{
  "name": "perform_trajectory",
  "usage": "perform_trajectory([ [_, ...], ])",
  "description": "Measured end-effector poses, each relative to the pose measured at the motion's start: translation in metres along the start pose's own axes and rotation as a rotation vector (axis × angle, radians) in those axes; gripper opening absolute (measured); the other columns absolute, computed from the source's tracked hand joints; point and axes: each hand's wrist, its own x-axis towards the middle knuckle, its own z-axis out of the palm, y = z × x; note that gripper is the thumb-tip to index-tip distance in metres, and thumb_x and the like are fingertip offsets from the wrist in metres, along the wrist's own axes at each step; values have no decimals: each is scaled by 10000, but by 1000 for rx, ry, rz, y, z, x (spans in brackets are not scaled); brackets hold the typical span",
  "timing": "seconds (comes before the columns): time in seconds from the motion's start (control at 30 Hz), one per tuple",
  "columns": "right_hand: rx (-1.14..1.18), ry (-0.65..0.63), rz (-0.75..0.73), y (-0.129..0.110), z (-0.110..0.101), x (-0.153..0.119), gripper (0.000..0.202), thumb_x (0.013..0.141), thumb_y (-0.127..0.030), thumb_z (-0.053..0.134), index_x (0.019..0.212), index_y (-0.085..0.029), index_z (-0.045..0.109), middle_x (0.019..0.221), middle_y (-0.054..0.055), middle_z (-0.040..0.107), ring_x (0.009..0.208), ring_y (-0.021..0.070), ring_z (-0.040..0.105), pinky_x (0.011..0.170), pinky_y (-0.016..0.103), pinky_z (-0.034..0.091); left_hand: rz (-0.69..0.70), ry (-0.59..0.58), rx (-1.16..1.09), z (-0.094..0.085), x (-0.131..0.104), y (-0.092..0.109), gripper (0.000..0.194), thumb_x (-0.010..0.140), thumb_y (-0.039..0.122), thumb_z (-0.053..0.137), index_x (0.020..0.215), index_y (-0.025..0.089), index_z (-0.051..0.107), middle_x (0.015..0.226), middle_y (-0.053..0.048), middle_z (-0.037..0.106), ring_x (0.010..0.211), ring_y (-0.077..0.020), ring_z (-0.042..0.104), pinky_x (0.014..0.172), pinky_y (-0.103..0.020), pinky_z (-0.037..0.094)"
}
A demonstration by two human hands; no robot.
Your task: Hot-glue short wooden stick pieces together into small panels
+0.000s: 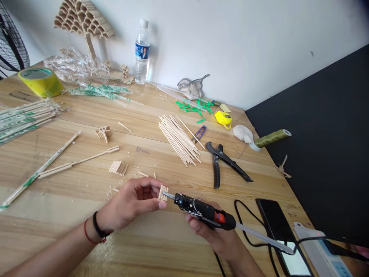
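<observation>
Between thumb and fingers, my left hand (138,200) pinches a small block of short wooden sticks (163,193). My right hand (211,231) is wrapped round a black glue gun (201,211), whose metal tip touches or nearly touches the block's face. A clear glue stick (263,238) juts from the gun's rear. Left of the block, a row of short cut sticks (118,167) lies on the wooden table (155,238). A small stick assembly (104,133) stands farther back, and a pile of long thin sticks (179,140) lies beyond my hands.
Black cutters (227,161), purple snips (199,134) and a yellow tape measure (223,119) lie right of centre. A phone (281,234), cables and a power strip (319,250) occupy the right. Yellow tape (42,82), wrapped sticks (25,117) and a bottle (142,52) are farther back.
</observation>
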Motion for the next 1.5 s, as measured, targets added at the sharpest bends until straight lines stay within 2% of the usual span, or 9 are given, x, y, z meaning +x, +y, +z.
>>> perform_trajectory([
  [0.1,-16,0,-20,0,1,-1,472,978,-613,621,745,-209,694,698,44,622,629,197,569,560,305,496,6,-3,-24,0,1,-1,335,777,321,937,1044,173,798,913,-44,730,859,-178,644,812,-298,524],
  [0.33,104,164,108,-5,8,-4,475,920,-662,691,785,-208,725,730,49,647,639,197,581,552,304,486,21,-20,-59,1,0,-2,313,795,298,930,1064,198,806,919,-16,709,854,-146,630,803,-260,497],
  [0.5,137,203,131,-6,8,-3,443,917,-639,718,806,-211,735,738,38,656,680,197,608,547,287,462,2,-27,-85,1,0,-4,331,796,278,929,1102,223,817,928,-13,727,855,-145,643,828,-272,500],
  [0.7,109,167,121,-8,9,0,453,929,-628,709,782,-199,719,724,21,630,602,162,548,557,289,455,-18,-23,-78,1,1,-1,328,785,265,935,1094,215,837,945,-30,767,866,-146,653,818,-257,505],
  [0.93,70,156,143,-5,9,2,472,935,-636,687,755,-200,682,697,12,591,614,167,535,551,282,449,-26,-11,-100,1,1,-3,321,758,260,955,1055,215,844,914,-22,782,834,-137,667,787,-240,519],
  [1.2,69,184,120,-6,10,-1,436,928,-624,708,801,-208,739,728,24,665,587,159,564,563,282,473,-21,-23,-75,3,0,1,317,771,291,948,1063,215,849,922,-27,793,869,-146,676,819,-240,523],
  [1.5,39,152,120,-4,8,1,468,931,-641,698,801,-193,731,727,30,668,597,165,589,552,275,502,-39,-8,-109,3,1,0,311,735,258,965,1024,208,861,901,-27,797,818,-141,677,775,-238,525],
])
